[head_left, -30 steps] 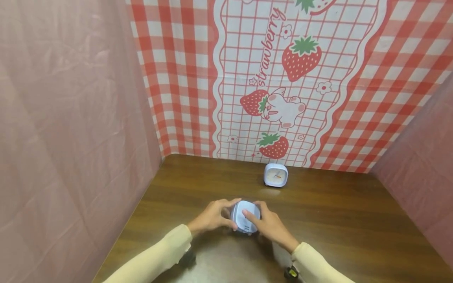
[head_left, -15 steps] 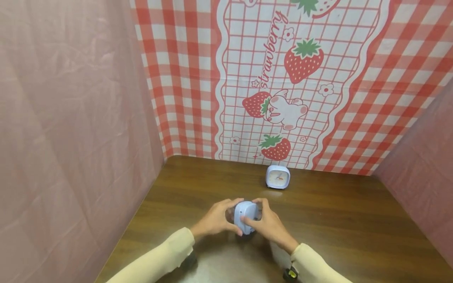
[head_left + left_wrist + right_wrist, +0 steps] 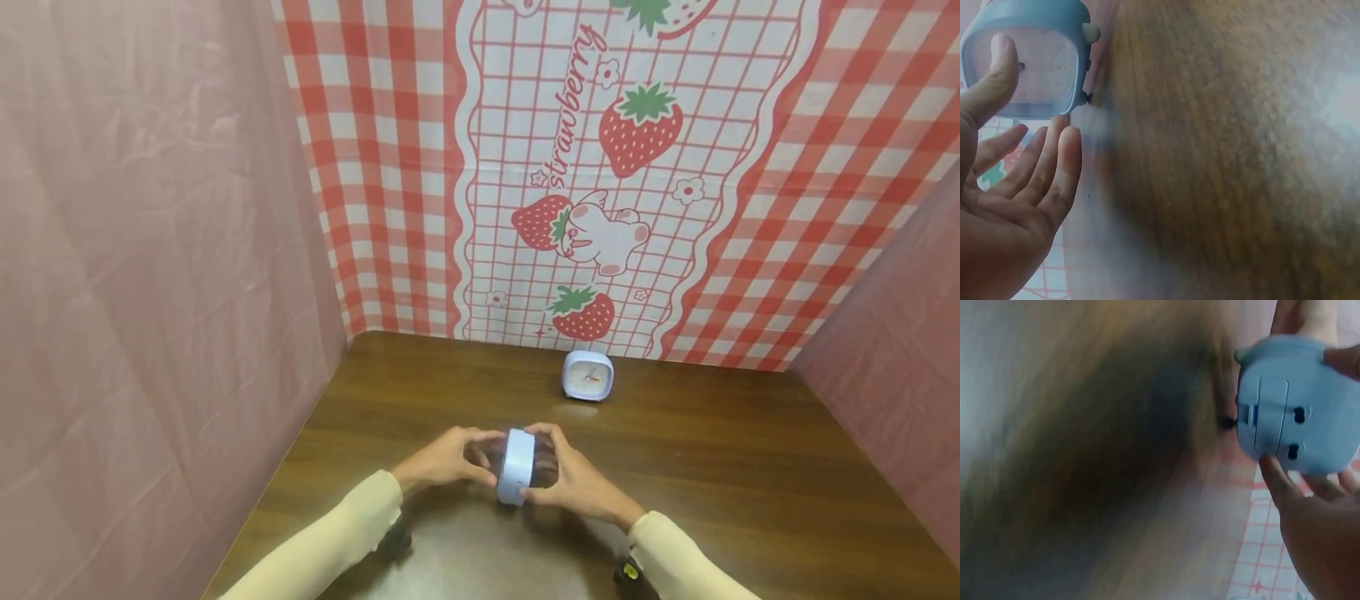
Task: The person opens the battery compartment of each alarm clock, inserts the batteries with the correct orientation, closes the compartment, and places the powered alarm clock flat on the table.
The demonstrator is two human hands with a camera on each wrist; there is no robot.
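A light-blue alarm clock [image 3: 516, 467] stands edge-on between my hands, low over the wooden table. My right hand [image 3: 573, 479] grips it, thumb on the near edge and fingers on the far edge. Its back, with a battery cover and two dark knobs, shows in the right wrist view, where fingertips [image 3: 1272, 465] meet the lower rim. My left hand [image 3: 446, 462] is relaxed, thumb and fingers spread just beside the clock. In the left wrist view, the left thumb [image 3: 1000, 69] overlaps the pale dial, and the other fingers are just below the case.
A second pale-blue alarm clock [image 3: 587, 376] stands at the back of the wooden table [image 3: 720, 467], dial forward. Behind it hangs a strawberry-print checked cloth [image 3: 405, 208]. Pink curtains [image 3: 165, 250] close off both sides.
The held clock has turned from showing its broad back to standing edge-on, with its dial facing left. My left thumb and fingers have drawn slightly away from it.
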